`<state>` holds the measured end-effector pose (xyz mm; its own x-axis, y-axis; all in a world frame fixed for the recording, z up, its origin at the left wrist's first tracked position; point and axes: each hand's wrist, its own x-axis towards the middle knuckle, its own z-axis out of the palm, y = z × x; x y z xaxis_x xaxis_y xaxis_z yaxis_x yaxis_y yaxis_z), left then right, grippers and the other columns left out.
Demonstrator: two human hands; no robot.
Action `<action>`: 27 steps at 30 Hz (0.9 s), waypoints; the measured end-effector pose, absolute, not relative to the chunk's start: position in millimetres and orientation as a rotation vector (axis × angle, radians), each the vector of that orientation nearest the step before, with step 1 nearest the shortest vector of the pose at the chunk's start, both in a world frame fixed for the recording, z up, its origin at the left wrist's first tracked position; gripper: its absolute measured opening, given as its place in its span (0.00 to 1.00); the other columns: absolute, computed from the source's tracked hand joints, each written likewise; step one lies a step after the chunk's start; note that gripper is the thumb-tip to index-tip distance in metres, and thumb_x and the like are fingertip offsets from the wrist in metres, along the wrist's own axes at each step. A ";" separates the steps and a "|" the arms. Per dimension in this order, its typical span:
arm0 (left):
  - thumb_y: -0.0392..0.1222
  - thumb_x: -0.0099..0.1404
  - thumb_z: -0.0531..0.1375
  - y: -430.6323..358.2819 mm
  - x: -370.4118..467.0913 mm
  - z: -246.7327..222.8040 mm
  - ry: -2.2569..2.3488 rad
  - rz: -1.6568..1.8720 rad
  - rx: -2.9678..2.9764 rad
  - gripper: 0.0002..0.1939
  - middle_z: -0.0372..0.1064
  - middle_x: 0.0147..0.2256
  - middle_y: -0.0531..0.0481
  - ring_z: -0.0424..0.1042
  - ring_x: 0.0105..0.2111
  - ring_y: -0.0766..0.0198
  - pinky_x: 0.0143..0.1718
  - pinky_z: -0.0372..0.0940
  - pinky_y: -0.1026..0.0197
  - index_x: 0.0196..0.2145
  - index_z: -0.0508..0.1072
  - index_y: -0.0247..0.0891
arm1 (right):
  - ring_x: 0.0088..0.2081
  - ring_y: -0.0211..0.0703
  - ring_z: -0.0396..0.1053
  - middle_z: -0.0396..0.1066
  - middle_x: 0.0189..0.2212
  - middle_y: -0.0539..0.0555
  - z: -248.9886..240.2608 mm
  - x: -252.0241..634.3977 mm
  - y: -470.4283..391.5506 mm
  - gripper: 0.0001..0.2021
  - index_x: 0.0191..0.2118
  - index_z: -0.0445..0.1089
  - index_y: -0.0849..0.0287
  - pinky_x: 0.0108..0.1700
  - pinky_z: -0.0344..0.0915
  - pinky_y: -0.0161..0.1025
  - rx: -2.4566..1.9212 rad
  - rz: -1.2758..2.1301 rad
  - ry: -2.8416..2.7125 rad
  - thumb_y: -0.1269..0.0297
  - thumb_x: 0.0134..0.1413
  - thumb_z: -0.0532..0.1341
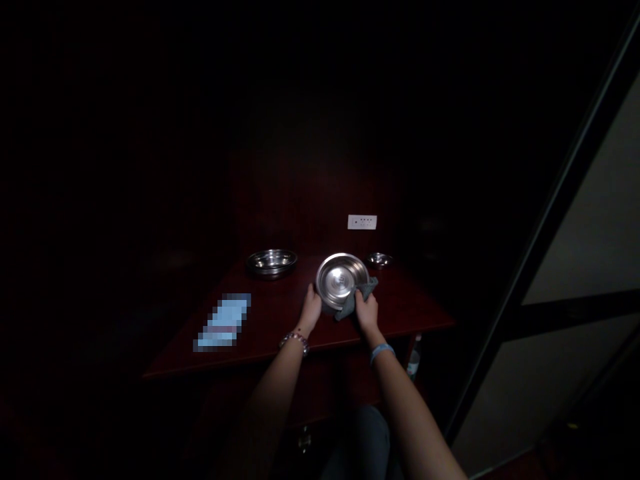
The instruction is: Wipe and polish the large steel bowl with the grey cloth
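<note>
Metal bowl (336,275) up front over the bench (285,307), between both hands, tilted with its open side toward the camera; can't tell if its underside touches the bench. Left hand (311,309) closed on the bowl's lower left edge, fingers mostly hidden behind it. Right hand (367,311) closed on a grey-green cloth (349,305), pressing it at the lower right rim; the cloth covers part of the rim and its corner sticks out past the hand. Beaded bracelet (295,341) on the left wrist, blue wristband (383,352) on the right.

Around it: wide metal basin (271,264) on the bench, to the left and farther back, upright; looks like more than one nested, too dark to be sure. Small metal dish (380,261) upright behind and right of the bowl. Light blue item (225,322) near left on the bench, pixelated, can't tell what. Bench is dark red. White socket panel (362,222) on the dark wall behind. Bottle (415,360) with pale label below bench level, right side. Knee (373,440) in bluish fabric under the front edge. Pale panels (585,233) in a dark frame, far right.
</note>
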<state>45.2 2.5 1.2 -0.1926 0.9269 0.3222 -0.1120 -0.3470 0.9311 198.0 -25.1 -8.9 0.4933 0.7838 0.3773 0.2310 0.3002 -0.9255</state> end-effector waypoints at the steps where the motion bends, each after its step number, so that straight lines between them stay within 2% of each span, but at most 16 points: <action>1: 0.39 0.64 0.58 3.3 44.7 0.5 1.070 1.653 1.252 0.12 0.75 0.51 0.39 0.72 0.54 0.54 0.62 0.60 0.51 0.46 0.73 0.35 | 0.43 0.53 0.78 0.81 0.39 0.63 -9.1 198.0 -24.9 0.15 0.40 0.77 0.62 0.45 0.70 0.39 -1.254 0.471 -1.028 0.57 0.57 0.59; 8: 0.39 0.63 0.58 3.7 42.7 -0.5 1.064 1.630 1.301 0.09 0.76 0.46 0.38 0.73 0.51 0.53 0.59 0.63 0.50 0.40 0.73 0.34 | 0.43 0.53 0.78 0.80 0.40 0.63 -10.5 198.4 -23.7 0.15 0.41 0.77 0.63 0.46 0.70 0.40 -1.263 0.458 -1.024 0.57 0.57 0.59; 17: 0.38 0.63 0.59 3.5 41.8 0.0 1.113 1.630 1.289 0.07 0.75 0.47 0.36 0.74 0.49 0.53 0.58 0.63 0.50 0.39 0.72 0.34 | 0.41 0.53 0.78 0.81 0.38 0.63 -12.0 198.6 -22.4 0.16 0.39 0.77 0.63 0.45 0.70 0.40 -1.272 0.446 -1.023 0.56 0.56 0.60; 27: 0.41 0.63 0.60 8.0 40.5 -3.3 1.087 1.617 1.297 0.10 0.75 0.49 0.36 0.72 0.52 0.52 0.60 0.61 0.50 0.41 0.72 0.34 | 0.42 0.53 0.78 0.81 0.39 0.63 -11.8 198.5 -22.2 0.15 0.39 0.77 0.62 0.45 0.69 0.40 -1.258 0.463 -1.024 0.57 0.57 0.60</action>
